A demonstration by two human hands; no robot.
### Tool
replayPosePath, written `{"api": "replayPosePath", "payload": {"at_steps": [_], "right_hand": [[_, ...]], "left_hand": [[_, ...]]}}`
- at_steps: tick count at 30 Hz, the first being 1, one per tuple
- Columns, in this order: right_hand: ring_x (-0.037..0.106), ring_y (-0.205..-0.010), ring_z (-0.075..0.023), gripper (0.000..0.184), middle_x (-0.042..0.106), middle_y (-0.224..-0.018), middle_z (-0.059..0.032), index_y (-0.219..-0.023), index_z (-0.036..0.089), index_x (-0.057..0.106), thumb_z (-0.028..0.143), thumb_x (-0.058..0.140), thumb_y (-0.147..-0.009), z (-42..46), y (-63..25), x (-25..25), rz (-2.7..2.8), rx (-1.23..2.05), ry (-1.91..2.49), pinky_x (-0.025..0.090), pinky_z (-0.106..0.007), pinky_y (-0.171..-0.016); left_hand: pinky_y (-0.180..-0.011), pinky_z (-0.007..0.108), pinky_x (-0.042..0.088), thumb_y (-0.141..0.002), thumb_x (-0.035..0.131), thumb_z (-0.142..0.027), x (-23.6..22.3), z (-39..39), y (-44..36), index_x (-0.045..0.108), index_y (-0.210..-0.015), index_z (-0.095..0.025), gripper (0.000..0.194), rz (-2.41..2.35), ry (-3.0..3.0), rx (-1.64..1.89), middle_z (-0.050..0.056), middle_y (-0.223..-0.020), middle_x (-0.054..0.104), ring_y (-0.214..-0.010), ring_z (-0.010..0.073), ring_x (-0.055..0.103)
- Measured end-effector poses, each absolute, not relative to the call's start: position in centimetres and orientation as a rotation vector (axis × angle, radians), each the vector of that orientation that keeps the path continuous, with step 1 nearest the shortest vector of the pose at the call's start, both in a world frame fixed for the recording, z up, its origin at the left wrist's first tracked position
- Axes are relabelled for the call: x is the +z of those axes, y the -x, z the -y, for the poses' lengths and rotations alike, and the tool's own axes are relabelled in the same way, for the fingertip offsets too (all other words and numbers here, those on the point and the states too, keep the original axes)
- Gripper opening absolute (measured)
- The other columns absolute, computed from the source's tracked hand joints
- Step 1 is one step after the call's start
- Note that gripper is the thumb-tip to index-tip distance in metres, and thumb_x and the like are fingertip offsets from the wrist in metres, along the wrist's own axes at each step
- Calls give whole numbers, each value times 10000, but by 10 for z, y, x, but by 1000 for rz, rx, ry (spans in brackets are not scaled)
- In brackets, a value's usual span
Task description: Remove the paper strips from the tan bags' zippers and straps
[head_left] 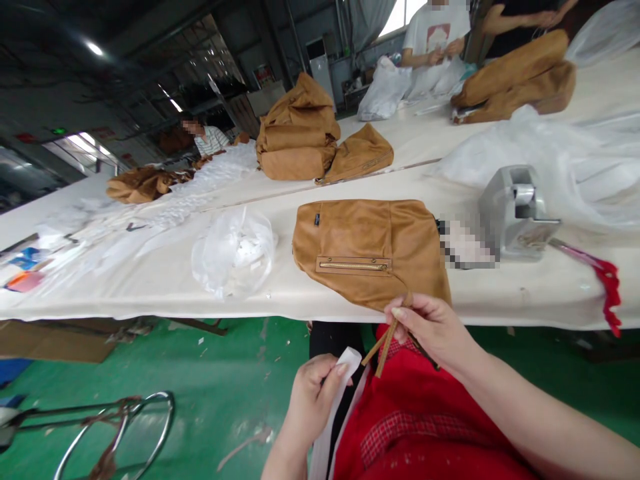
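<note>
A tan leather bag (370, 230) with a brass zip pocket lies flat at the table's front edge. My right hand (425, 327) is at its near edge, thumb and fingers pinched on thin tan leather straps (384, 347), whose loose ends hang below the fingers. Lower and to the left, over my lap, my left hand (315, 393) is closed on a small white piece (351, 360) that looks like paper or thin film. The white piece is close to the strap ends; whether they touch I cannot tell.
On the white table (165, 293) are a clear plastic bag (235, 253), a grey tape dispenser (517, 213), red-handled scissors (605, 280) and plastic sheeting (555, 160). More tan bags (300, 133) are piled behind. Several people stand at the far side. A metal stool (120, 433) stands at lower left.
</note>
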State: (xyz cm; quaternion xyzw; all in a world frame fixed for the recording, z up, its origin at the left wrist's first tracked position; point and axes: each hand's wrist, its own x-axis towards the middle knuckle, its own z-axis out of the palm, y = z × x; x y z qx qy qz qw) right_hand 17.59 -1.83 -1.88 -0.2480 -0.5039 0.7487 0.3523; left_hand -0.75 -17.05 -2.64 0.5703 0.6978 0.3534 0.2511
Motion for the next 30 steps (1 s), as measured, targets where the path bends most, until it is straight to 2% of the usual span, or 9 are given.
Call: {"api": "replayPosePath", "payload": {"at_steps": [6, 14, 20, 23, 25, 27, 30], "right_hand": [[567, -506, -86, 267, 641, -611, -11, -782, 158, 679, 423, 709, -776, 18, -170, -22, 1258, 1967, 655, 468, -192, -500], [570, -494, -94, 325, 646, -620, -12, -810, 148, 672, 469, 697, -764, 16, -166, -30, 1332, 1910, 754, 475, -206, -492], [601, -558, -117, 346, 665, -648, -17, -913, 155, 699, 476, 661, -790, 19, -162, -36, 1494, 1841, 766, 506, -230, -558], [577, -541, -120, 352, 660, -640, -26, -867, 152, 725, 486, 637, -800, 23, -158, -34, 1638, 1872, 725, 490, -237, -544], [582, -602, -130, 312, 672, -707, -40, -825, 162, 734, 461, 649, -794, 21, -158, -30, 1763, 1773, 706, 481, -239, -575], [578, -661, -134, 281, 667, -773, -38, -865, 176, 727, 438, 677, -775, 16, -161, -27, 1801, 1630, 746, 463, -230, -600], [481, -513, -87, 352, 571, -629, 16, -904, 164, 671, 497, 628, -801, 2, -168, -24, 1686, 1646, 821, 374, -196, -479]], "left_hand": [[-578, 213, 352, -931, 435, -330, -27, 173, 4, 621, -676, -169, 354, -1807, -1653, 931, 12, -622, 575, -592, 107, 528], [-572, 201, 357, -901, 501, -284, -11, 169, -5, 620, -720, -181, 241, -1740, -1732, 967, 4, -635, 568, -591, 104, 516], [-549, 199, 348, -890, 509, -326, -21, 154, -7, 590, -622, -173, 320, -1869, -1692, 893, -9, -564, 528, -553, 103, 489], [-589, 202, 394, -900, 485, -333, -27, 140, -8, 645, -700, -172, 302, -1890, -1613, 919, 13, -629, 599, -603, 120, 537], [-626, 211, 425, -910, 465, -329, -28, 130, -7, 669, -754, -174, 299, -1879, -1590, 945, 27, -680, 635, -641, 131, 566], [-683, 223, 449, -913, 459, -325, -27, 122, -5, 685, -769, -182, 303, -1852, -1638, 953, 41, -741, 656, -703, 143, 590], [-756, 243, 455, -904, 476, -338, -29, 115, 0, 701, -746, -200, 307, -1838, -1780, 941, 60, -824, 661, -802, 162, 604]]}}
